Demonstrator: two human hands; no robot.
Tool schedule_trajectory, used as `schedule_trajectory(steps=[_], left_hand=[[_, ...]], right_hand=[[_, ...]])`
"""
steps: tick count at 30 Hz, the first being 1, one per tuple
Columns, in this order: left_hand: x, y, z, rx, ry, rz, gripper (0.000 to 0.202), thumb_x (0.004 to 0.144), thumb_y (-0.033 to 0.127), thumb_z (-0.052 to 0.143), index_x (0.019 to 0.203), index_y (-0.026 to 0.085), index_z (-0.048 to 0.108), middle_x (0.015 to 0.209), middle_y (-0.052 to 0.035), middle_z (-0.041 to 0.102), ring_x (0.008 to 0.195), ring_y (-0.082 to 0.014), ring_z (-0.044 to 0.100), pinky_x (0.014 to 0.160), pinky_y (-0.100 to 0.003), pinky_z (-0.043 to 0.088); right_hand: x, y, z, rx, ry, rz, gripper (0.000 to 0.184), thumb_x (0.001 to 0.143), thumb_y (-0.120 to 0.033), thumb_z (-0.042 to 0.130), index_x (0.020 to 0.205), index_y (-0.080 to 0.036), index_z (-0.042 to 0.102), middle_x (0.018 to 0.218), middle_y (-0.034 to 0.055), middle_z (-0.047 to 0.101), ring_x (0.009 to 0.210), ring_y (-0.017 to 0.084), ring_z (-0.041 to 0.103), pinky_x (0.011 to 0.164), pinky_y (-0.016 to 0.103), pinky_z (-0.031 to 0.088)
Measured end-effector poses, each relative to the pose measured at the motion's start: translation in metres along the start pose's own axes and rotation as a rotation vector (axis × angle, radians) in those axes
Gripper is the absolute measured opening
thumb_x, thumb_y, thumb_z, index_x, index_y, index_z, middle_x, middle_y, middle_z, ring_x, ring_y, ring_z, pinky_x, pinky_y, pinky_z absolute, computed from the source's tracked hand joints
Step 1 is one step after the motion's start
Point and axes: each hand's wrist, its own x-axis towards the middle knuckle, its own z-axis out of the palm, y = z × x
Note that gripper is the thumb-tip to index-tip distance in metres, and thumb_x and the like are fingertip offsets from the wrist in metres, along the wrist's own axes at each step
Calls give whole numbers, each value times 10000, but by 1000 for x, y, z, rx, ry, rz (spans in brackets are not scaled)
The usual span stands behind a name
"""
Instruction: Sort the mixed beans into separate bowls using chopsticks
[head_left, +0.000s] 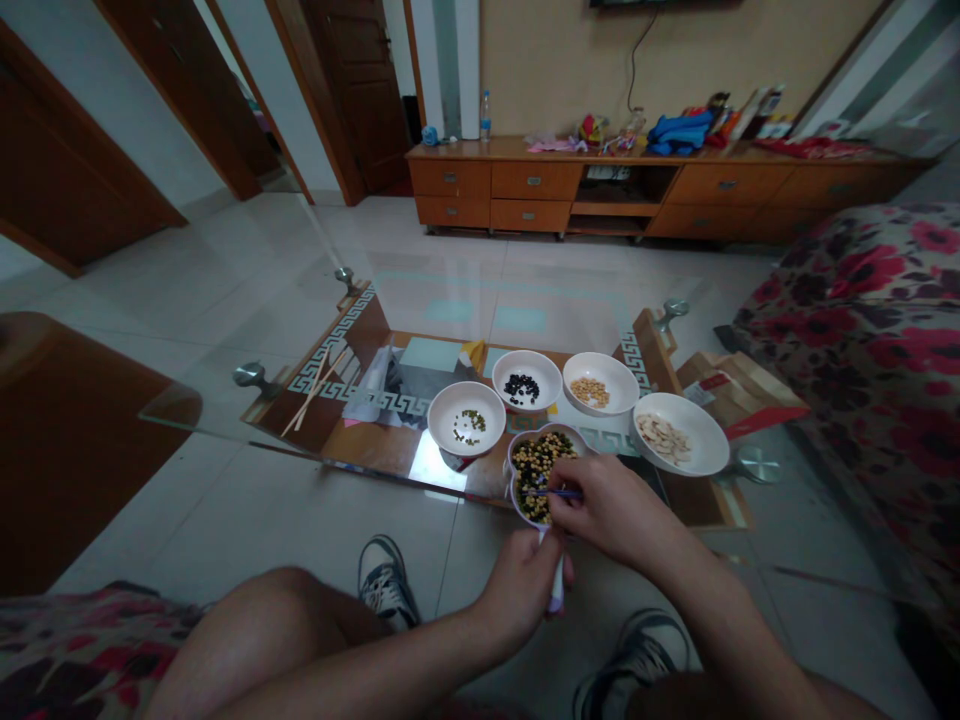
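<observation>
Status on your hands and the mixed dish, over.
Left hand gripping white handle of mixed-seed dish. Right hand pinching thin blue stick over the seeds. White bowl of green beans just past the dish.

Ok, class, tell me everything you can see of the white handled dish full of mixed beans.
The white handled dish has a lobed, flower-like outline, a smooth, ceramic-looking surface and a faint purple tint along its rim. It is filled with yellow, black and small green beans. Its short handle points toward the person, gripped in the left hand. A thin blue stick, held by the right hand, reaches over the beans.
</observation>
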Motion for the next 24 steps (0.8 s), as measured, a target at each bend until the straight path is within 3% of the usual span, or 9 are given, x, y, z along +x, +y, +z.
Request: schedule_trajectory(steps=[24], left_hand=[[-1, 0, 1, -2, -3, -8, 664, 770, 828, 354, 620, 205, 529, 432, 25, 435, 412, -127, 449, 436, -240, 326]], right_hand=[[4, -5, 3, -35, -69, -17, 121, 809, -218, 601, 764, -205, 712, 754, 43, 689, 692, 162, 575, 598, 266, 319]])
